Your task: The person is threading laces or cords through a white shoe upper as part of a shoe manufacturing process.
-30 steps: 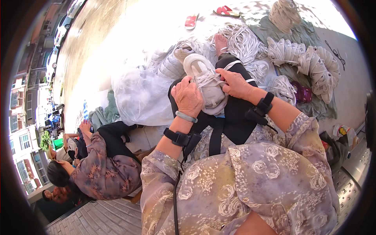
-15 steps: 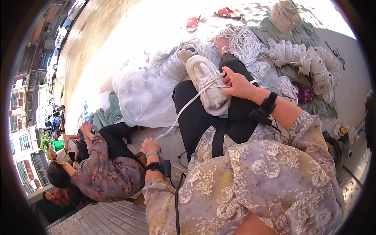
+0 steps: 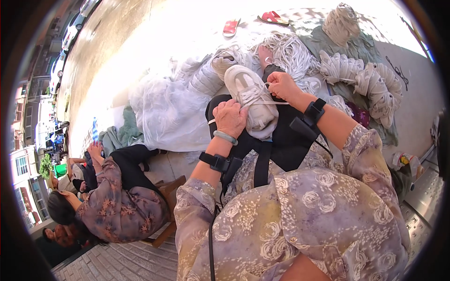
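Note:
A white lace-up sneaker (image 3: 261,116) rests across my lap on black trousers, its toe toward me. White shoelace (image 3: 255,95) is threaded through its eyelets. My left hand (image 3: 229,118) is closed at the shoe's left side. A short bit of lace shows left of that fist, so it appears to grip the lace; its fingertips are partly hidden. On the other side, my right hand (image 3: 282,87) pinches lace close to the eyelets, fingers curled together. A strand crosses the shoe between the two hands.
Beyond my knees lie a heap of loose white laces (image 3: 293,54), bundled shoes (image 3: 375,82) and a clear plastic sheet (image 3: 164,117). Red slippers (image 3: 230,27) sit on the bright ground. At left, another person (image 3: 124,201) sits on a wooden stool (image 3: 169,189).
My left hand has come in from far left, where it drew a long lace out, to the shoe's side. My right hand has shifted slightly up along the shoe.

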The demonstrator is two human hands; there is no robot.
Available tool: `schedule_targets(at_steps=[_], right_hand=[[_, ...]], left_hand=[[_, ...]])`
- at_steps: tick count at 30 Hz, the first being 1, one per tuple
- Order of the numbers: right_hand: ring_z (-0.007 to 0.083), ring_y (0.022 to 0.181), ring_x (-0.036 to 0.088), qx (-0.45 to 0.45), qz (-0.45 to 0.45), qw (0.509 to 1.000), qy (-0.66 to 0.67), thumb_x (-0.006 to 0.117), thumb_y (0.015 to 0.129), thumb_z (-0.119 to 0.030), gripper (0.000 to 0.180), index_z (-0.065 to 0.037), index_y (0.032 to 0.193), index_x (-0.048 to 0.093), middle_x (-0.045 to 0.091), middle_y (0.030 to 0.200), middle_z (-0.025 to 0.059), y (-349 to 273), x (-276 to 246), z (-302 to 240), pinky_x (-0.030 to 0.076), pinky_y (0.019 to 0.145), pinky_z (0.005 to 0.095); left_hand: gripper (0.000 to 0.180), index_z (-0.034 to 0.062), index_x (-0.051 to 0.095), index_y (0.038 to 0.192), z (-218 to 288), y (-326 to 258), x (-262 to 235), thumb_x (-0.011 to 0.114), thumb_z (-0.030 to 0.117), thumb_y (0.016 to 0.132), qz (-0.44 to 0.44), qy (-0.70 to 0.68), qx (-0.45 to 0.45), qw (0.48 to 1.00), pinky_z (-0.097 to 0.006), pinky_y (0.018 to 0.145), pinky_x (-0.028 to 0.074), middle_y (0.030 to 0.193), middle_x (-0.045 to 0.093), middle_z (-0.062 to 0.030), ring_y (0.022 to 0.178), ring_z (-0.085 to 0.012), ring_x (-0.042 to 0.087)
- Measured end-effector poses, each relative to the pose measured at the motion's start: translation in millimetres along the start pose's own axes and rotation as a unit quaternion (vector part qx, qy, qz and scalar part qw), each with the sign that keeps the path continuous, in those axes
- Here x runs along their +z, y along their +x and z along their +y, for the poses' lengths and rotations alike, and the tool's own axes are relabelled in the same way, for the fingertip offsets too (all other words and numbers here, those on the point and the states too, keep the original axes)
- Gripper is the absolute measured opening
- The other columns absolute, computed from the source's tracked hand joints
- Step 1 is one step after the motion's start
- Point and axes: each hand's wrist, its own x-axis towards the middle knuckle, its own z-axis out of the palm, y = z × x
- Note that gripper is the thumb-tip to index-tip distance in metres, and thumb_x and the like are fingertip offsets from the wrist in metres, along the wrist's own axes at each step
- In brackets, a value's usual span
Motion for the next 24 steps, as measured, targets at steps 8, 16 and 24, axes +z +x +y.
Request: schedule_targets(at_steps=[8,16,24], right_hand=[[0.0145,0.065,0.058,-0.152,0.064,0.986,-0.018,0.056,0.073,-0.010,0.016,-0.001,0.085,0.060,0.062,0.070,0.0076,-14.9,2.7,-10.6,0.044,0.061,0.0268],[0.0085,0.054,0.056,-0.030,-0.154,0.963,0.220,0.054,0.071,-0.003,0.009,0.002,0.077,0.058,0.059,0.064,0.0060,-26.2,-0.6,-45.6,0.045,0.052,0.0207],[0.0100,0.046,0.055,-0.051,-0.200,0.977,-0.053,0.056,0.070,-0.005,0.009,0.002,0.073,0.060,0.057,0.057,0.0048,-20.6,-12.1,-50.8,0.043,0.044,0.0237]], left_hand=[[0.022,0.0053,0.058,0.068,0.2,3.4,2.6,0.055,0.026,0.075,-0.056,-0.030,-0.043,0.997,-0.040,0.067,0.042,0.076,0.059,-0.0099,0.077,-0.0305,0.055],[0.016,0.0036,0.054,0.078,16.5,8.2,-3.7,0.054,0.019,0.074,-0.054,-0.138,-0.114,0.982,-0.041,0.067,0.044,0.080,0.058,-0.0140,0.076,-0.0319,0.057],[0.016,0.0028,0.054,0.073,20.3,7.3,-7.6,0.058,0.018,0.074,-0.066,-0.131,-0.131,0.981,-0.038,0.061,0.044,0.071,0.057,-0.0136,0.067,-0.0315,0.057]])
